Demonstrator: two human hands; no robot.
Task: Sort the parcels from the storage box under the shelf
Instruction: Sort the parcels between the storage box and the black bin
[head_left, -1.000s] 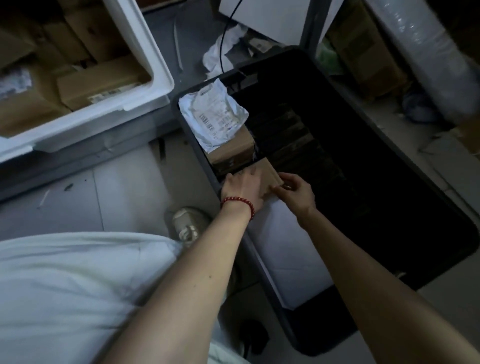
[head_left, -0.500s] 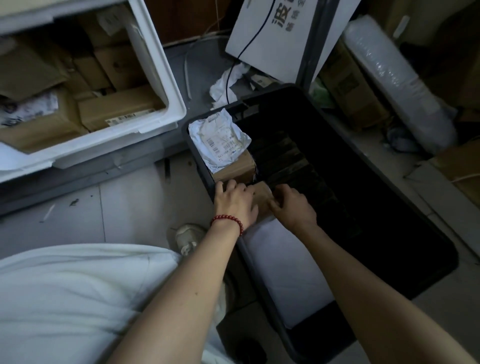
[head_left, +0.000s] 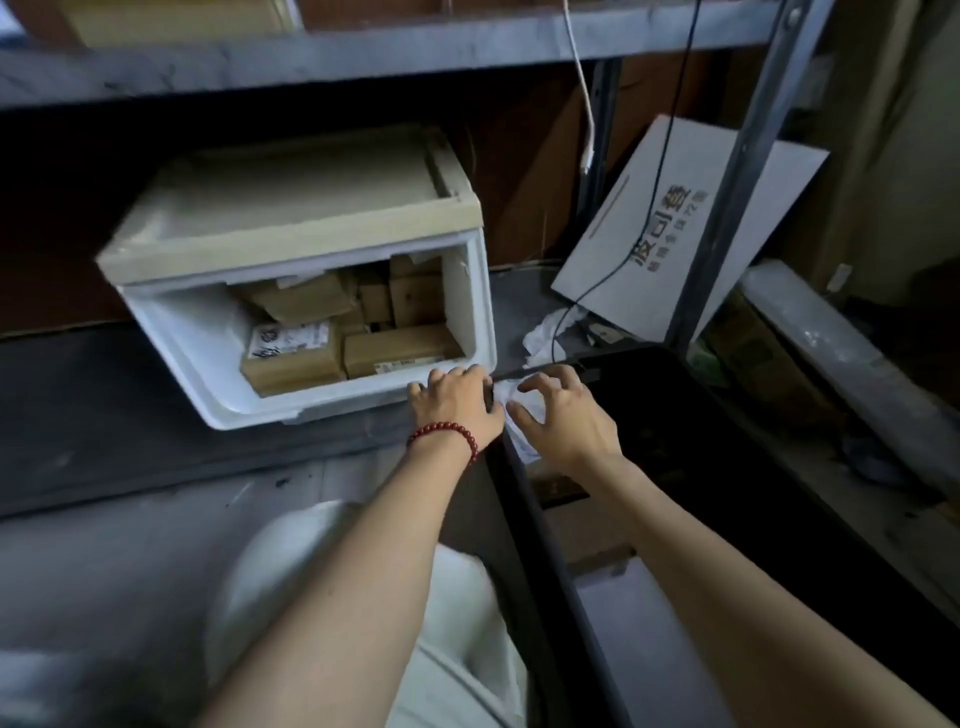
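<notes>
Both our hands sit mid-frame, empty: left hand (head_left: 454, 402) with loose fingers on the storage box (head_left: 311, 408) rim, right hand (head_left: 566, 415) spread over a white mailer (head_left: 518, 439) in the black bin (head_left: 545, 571), so next, we judge, we reach left for the box's cardboard parcels (head_left: 293, 358).

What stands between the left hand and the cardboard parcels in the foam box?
Nothing visible: the foam box is open in front; only its low rim lies between the left hand and the cardboard parcels.
</notes>
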